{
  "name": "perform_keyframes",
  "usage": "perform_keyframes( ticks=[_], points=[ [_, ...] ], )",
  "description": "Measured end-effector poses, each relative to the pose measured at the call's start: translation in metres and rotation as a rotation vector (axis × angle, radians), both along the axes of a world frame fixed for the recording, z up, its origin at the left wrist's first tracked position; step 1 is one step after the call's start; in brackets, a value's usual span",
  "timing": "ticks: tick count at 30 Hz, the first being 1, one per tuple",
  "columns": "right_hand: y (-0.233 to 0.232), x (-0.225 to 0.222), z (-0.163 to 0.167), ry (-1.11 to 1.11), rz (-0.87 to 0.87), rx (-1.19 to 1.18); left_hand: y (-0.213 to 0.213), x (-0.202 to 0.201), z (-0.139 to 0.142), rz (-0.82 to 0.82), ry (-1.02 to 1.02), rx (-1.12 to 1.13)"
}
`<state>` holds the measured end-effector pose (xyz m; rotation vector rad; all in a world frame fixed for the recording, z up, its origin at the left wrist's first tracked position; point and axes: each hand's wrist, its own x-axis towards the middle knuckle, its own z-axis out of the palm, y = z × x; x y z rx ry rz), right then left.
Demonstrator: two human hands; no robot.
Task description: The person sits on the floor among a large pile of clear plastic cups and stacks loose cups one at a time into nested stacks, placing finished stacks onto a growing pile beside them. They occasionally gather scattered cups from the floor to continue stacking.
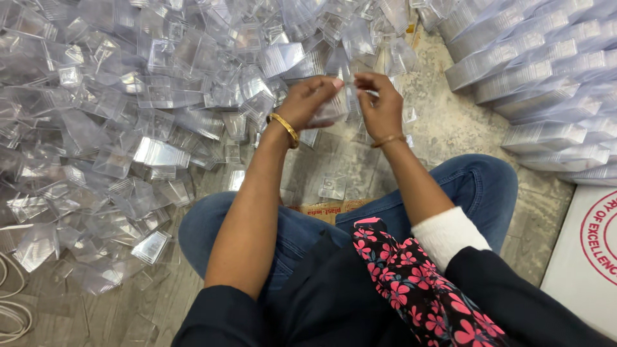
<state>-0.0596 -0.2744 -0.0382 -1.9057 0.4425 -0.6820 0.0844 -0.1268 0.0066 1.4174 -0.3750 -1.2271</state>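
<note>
A stone floor (450, 122) heaped with clear plastic pouches.

A loose pile of pouches (128, 96) spreads to the left; neat stacks (540, 71) stand at right. Above the knees, the left hand (307, 101) and right hand (380, 108) pinch one small clear pouch (337, 106) between them, fingertips closed on its edges.

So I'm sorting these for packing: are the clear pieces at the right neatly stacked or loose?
Stacked. The clear pieces at the right lie in tidy rows, unlike the loose heap on the left.
</note>
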Motion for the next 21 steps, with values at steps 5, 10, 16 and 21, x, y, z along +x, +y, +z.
perform_keyframes(
  ticks=[5, 10, 16, 21],
  points=[
    [-0.019, -0.014, -0.031, 0.258, 0.022, -0.767, 0.002, 0.007, 0.0, 0.122, -0.052, -0.034],
    [-0.043, -0.034, -0.045, 0.39, -0.194, 0.097, 0.002, 0.004, 0.004, 0.12, 0.009, 0.064],
    [-0.049, -0.058, -0.037, 0.421, -0.194, 0.838, 0.0, 0.007, -0.006, 0.032, -0.188, 0.066],
    [-0.043, -0.056, -0.018, 0.452, -0.09, 0.955, 0.004, 0.005, -0.018, -0.152, -0.508, 0.188]
  ],
)
